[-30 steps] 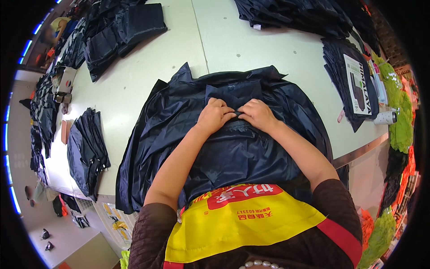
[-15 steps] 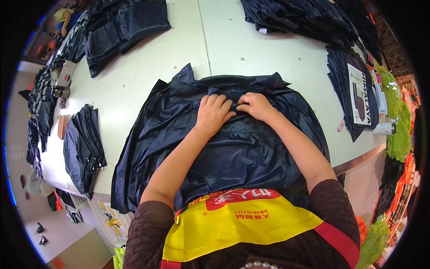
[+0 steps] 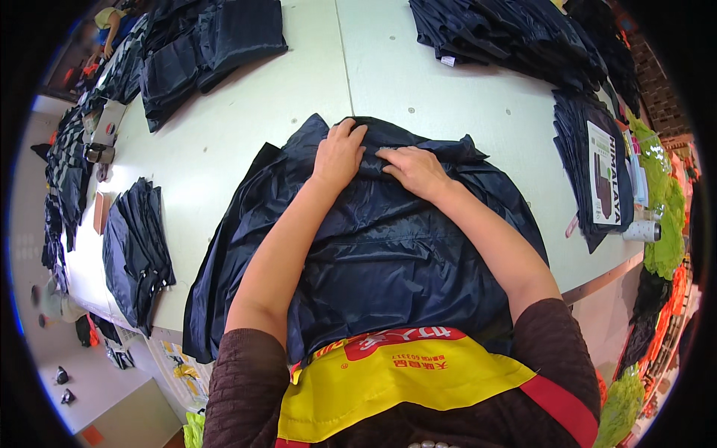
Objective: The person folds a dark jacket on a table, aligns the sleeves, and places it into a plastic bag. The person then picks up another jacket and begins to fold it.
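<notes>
A shiny navy jacket (image 3: 388, 261) lies spread and wrinkled on the pale table in front of me, its near end against my yellow apron. At its far edge, my left hand (image 3: 340, 155) has its fingers bent over the cloth, closed on the collar area. Just to the right, my right hand (image 3: 415, 172) grips a fold of the same edge between fingers and thumb. A short stretch of bunched fabric lies between the two hands. What is under the fingertips is hidden.
Folded dark garments (image 3: 216, 56) are piled at the far left, with another heap (image 3: 508, 37) far right. A smaller dark stack (image 3: 138, 254) sits left. At right are dark bags (image 3: 575, 164) with a printed card (image 3: 603, 172) and a white cup (image 3: 641, 231) by the table edge.
Both hands have shifted away from me toward the jacket's far edge, and the left also leftward. The gap between them has widened. The collar cloth there is now bunched and raised.
</notes>
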`<state>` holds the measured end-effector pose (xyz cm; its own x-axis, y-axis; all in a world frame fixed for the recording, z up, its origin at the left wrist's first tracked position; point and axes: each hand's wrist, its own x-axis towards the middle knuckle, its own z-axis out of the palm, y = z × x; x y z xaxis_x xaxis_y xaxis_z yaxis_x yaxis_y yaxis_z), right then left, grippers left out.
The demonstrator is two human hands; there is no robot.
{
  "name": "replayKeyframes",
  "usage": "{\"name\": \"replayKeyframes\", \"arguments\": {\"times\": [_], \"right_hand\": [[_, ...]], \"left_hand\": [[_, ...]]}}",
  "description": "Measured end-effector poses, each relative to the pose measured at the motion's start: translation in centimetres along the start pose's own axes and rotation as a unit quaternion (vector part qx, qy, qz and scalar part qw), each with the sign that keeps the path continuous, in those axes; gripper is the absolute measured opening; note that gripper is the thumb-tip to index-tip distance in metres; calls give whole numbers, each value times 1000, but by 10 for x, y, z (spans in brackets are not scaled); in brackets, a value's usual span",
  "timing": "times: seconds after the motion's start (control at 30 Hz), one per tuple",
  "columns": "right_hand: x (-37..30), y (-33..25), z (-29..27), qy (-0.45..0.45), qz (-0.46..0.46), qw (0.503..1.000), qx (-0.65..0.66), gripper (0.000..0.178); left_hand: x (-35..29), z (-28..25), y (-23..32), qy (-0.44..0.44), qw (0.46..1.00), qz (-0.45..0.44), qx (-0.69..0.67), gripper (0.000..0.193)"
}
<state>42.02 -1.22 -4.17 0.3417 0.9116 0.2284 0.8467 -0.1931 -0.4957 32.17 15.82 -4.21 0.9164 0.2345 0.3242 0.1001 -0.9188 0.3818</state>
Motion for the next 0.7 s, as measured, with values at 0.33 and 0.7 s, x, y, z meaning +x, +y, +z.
{"name": "replayKeyframes", "arguments": {"times": [0.33, 0.7], "right_hand": [[4, -3, 4, 35, -68, 994, -84, 27], [39, 3, 14, 21, 56, 985, -162, 20]], "left_hand": [[34, -5, -47, -122, 983, 95, 100, 15], [36, -48, -53, -36, 970, 158, 178, 7]]}}
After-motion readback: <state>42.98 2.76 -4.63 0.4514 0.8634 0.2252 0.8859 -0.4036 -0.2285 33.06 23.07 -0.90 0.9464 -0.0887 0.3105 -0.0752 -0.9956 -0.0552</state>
